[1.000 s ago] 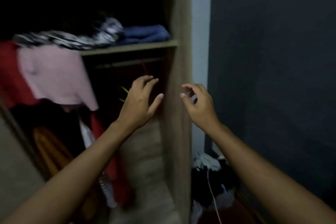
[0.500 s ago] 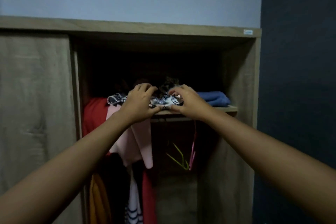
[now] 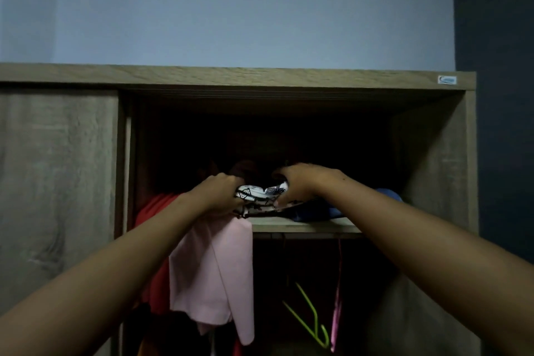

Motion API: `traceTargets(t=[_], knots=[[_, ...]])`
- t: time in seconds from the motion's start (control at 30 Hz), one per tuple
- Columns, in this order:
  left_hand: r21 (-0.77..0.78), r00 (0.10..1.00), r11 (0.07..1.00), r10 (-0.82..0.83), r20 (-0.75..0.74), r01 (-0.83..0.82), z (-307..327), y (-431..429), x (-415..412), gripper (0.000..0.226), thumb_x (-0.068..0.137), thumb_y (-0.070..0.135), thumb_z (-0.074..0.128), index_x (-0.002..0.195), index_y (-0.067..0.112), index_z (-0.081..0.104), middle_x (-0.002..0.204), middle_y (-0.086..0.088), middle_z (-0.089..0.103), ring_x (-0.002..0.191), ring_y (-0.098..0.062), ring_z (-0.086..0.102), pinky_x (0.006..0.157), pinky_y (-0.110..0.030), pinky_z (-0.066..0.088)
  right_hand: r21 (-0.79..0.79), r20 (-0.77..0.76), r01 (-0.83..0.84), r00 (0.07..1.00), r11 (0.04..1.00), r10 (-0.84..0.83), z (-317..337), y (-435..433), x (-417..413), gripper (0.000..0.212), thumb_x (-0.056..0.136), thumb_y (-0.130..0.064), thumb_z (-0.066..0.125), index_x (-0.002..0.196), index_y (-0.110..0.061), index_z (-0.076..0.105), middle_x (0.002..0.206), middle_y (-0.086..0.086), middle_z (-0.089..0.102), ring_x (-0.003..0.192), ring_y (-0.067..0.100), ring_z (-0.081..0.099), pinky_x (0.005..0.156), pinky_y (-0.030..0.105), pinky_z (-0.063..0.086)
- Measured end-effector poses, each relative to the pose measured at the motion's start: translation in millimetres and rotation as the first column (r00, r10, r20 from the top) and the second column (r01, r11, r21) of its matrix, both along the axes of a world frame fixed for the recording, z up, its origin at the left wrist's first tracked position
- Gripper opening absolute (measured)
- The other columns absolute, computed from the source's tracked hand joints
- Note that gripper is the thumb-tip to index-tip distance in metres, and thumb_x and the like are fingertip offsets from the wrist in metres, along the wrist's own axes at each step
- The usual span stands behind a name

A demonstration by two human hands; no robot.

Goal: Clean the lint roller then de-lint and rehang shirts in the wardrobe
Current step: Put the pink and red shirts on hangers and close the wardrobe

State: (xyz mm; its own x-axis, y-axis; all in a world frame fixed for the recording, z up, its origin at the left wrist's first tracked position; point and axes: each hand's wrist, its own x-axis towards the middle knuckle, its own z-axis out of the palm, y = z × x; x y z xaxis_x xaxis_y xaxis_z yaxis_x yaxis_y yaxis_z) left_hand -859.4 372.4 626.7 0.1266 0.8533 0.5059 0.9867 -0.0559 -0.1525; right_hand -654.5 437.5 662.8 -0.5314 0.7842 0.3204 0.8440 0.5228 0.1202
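A black-and-white patterned shirt [image 3: 258,196] lies bunched on the wardrobe's upper shelf [image 3: 303,224]. My left hand [image 3: 219,192] grips its left side and my right hand [image 3: 300,185] grips its right side, fingers curled into the cloth. A pink shirt [image 3: 213,274] hangs down over the shelf edge just below my left hand, and a red garment [image 3: 157,283] hangs to its left. The back of the shelf is too dark to make out. No lint roller is in view.
A folded blue garment [image 3: 332,209] lies on the shelf right of my hands. Below hang an empty green hanger [image 3: 310,318] and a pink hanger [image 3: 336,303]. The wardrobe's sliding door [image 3: 57,182] covers the left half. A dark wall [image 3: 502,95] stands at right.
My view rose from the lower hanging space to the upper shelf. Both hands went from open in mid-air to gripping the patterned shirt, now bunched tighter between them.
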Motion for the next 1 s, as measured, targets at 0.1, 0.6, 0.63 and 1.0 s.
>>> traceTargets(t=[0.1,0.6,0.63,1.0], knots=[[0.006,0.998,0.999,0.054,0.034,-0.054,4,8,-2,0.033,0.093,0.039,0.053,0.117,0.019,0.061,0.119,-0.014,0.067,0.109,-0.035,0.062,0.088,-0.039,0.049,-0.075,0.099,0.059,0.994,0.995,-0.051,2,7,-5,0.082,0.064,-0.066,0.079,0.131,-0.023,0.058,0.129,0.0,0.064,0.112,0.024,0.063,0.096,0.038,0.052],[0.081,0.99,0.987,0.138,0.005,-0.138,29,30,46,0.04,0.093,0.033,0.064,0.122,0.007,0.057,0.122,-0.017,0.064,0.106,-0.034,0.063,0.079,-0.037,0.05,0.033,-0.452,0.042,0.892,0.999,-0.022,12,28,19,0.043,0.097,-0.038,0.054,0.135,-0.017,0.052,0.14,0.012,0.051,0.123,0.032,0.054,0.095,0.04,0.047],[0.079,0.993,0.99,0.117,0.012,-0.117,35,35,50,0.043,0.096,0.031,0.06,0.13,0.006,0.053,0.128,-0.019,0.06,0.112,-0.034,0.061,0.084,-0.037,0.049,0.05,-0.471,0.053,0.882,0.997,-0.023,18,30,24,0.045,0.097,-0.039,0.056,0.137,-0.017,0.052,0.142,0.013,0.051,0.124,0.033,0.054,0.098,0.041,0.047],[0.12,0.98,0.985,-0.14,0.139,0.123,70,79,165,0.056,0.101,0.022,0.052,0.153,0.016,0.031,0.154,-0.019,0.036,0.138,-0.037,0.04,0.111,-0.043,0.035,0.364,-0.425,0.372,0.882,0.854,-0.203,42,54,143,0.044,0.103,-0.025,0.043,0.145,-0.014,0.044,0.154,0.016,0.038,0.14,0.037,0.036,0.115,0.046,0.029]])
